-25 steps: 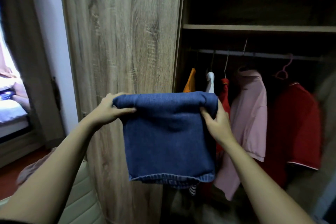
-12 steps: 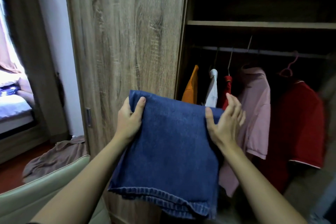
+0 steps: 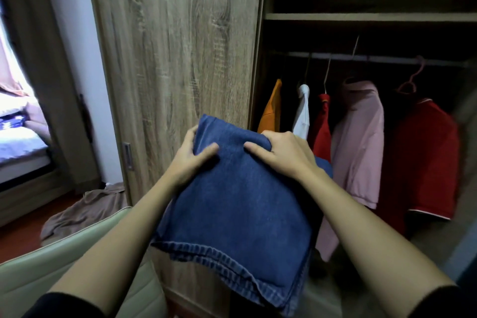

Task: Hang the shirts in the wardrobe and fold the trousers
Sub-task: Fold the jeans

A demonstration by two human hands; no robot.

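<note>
Folded blue jeans are held up before the wooden wardrobe, with the left hand pinching their top left edge and the right hand curled over the top right. Inside the wardrobe, on the rail, hang an orange shirt, a white shirt, a narrow red shirt, a pink shirt and a wide red shirt.

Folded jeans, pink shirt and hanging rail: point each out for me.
folded jeans [image 3: 240, 214], head view, middle of the top denim layer
pink shirt [image 3: 361, 142], head view, its front panel
hanging rail [image 3: 382, 58], head view, bare stretch between hangers
</note>
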